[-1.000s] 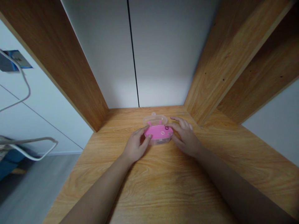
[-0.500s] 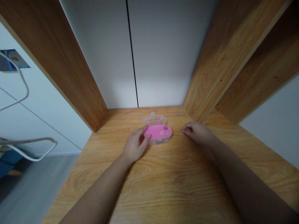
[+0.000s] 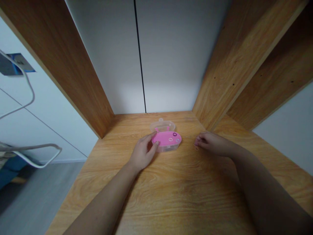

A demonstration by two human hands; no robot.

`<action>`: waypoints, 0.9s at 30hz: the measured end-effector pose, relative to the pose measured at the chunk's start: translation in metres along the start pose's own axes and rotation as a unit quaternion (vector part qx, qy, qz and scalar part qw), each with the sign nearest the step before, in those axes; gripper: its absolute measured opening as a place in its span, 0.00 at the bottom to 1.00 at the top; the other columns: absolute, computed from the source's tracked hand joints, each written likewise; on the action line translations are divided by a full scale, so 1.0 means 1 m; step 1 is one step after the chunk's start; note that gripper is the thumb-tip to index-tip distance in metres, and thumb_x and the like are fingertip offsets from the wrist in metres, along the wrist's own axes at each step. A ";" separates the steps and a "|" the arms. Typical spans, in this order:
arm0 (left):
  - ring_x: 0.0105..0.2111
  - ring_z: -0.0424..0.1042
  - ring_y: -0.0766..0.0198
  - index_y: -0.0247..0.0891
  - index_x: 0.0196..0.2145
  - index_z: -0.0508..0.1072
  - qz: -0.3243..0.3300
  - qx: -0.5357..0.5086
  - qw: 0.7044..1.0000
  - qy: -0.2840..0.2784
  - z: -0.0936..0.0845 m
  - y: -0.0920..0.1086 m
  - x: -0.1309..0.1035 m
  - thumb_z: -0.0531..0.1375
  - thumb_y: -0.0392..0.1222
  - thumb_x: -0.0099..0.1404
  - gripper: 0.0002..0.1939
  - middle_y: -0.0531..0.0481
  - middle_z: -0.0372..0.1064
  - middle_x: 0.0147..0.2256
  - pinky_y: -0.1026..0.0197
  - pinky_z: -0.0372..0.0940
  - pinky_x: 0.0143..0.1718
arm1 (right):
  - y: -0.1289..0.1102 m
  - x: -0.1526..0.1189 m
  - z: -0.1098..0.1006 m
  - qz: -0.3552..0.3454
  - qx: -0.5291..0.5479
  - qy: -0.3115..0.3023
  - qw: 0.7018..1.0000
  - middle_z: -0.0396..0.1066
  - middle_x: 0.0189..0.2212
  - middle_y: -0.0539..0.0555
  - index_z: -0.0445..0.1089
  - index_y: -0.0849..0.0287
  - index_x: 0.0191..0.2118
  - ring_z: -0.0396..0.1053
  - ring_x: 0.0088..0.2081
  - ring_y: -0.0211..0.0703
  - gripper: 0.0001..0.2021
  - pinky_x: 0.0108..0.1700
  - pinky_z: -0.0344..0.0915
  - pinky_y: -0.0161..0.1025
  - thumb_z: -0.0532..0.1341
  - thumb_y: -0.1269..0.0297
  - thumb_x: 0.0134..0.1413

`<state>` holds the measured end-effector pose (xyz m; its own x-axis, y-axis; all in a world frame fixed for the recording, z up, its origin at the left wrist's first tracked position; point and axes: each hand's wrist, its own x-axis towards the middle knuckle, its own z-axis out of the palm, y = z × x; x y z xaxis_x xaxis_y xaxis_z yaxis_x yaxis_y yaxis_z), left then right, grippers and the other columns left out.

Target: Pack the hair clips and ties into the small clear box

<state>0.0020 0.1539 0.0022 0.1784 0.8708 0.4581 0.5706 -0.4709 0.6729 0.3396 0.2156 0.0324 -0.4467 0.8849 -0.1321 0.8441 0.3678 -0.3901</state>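
Note:
My left hand (image 3: 143, 151) grips the left end of a small oval clear plastic box (image 3: 167, 148), thumb at the front and fingers at the back. The box has a pink top surface (image 3: 163, 138), on which lie a black band (image 3: 174, 134), a white band (image 3: 170, 139) and a pale band (image 3: 177, 140). Its clear lid (image 3: 162, 125) is swung back behind it. To the right of the box, my right hand (image 3: 209, 142) is closed in a pinch at the tabletop, a thin small elastic band faintly showing at the fingertips. Just below them lies another small elastic band (image 3: 196, 148).
The wooden tabletop (image 3: 156, 199) is bounded by a white back panel (image 3: 168, 65), with a wooden upright on the left (image 3: 73, 71) and another on the right (image 3: 220, 85). White cables (image 3: 49, 163) hang at the far left, over a grey floor (image 3: 58, 182).
My right hand has moved slightly right and toward me, closer to the band on the table, the faint band still at its fingertips. My left hand keeps its hold on the box.

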 end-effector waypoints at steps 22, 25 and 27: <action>0.55 0.73 0.54 0.38 0.60 0.70 0.005 0.002 1.000 0.007 0.000 -0.001 0.000 0.56 0.47 0.72 0.22 0.41 0.72 0.57 0.49 0.67 0.59 | -0.016 -0.004 -0.001 0.075 0.039 -0.047 0.995 0.74 0.23 0.51 0.73 0.57 0.26 0.67 0.25 0.41 0.09 0.26 0.58 0.37 0.60 0.59 0.51; 0.55 0.73 0.54 0.38 0.60 0.70 0.006 0.002 1.000 0.006 0.000 -0.001 0.000 0.56 0.48 0.72 0.22 0.42 0.72 0.57 0.50 0.67 0.59 | -0.016 -0.005 -0.001 0.077 0.060 -0.044 0.994 0.76 0.26 0.52 0.74 0.58 0.30 0.69 0.27 0.42 0.09 0.27 0.61 0.36 0.62 0.58 0.49; 0.56 0.73 0.54 0.38 0.60 0.70 0.004 0.005 1.000 0.006 0.000 0.000 0.000 0.56 0.48 0.72 0.22 0.42 0.72 0.57 0.50 0.67 0.59 | -0.016 -0.005 -0.001 0.077 0.052 -0.049 0.995 0.76 0.26 0.52 0.75 0.58 0.30 0.70 0.27 0.42 0.09 0.27 0.61 0.36 0.63 0.58 0.48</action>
<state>0.0020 0.1539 0.0018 0.1732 0.8647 0.4714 0.5768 -0.4771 0.6631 0.3289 0.2058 0.0405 -0.3461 0.8946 -0.2826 0.8717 0.1952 -0.4495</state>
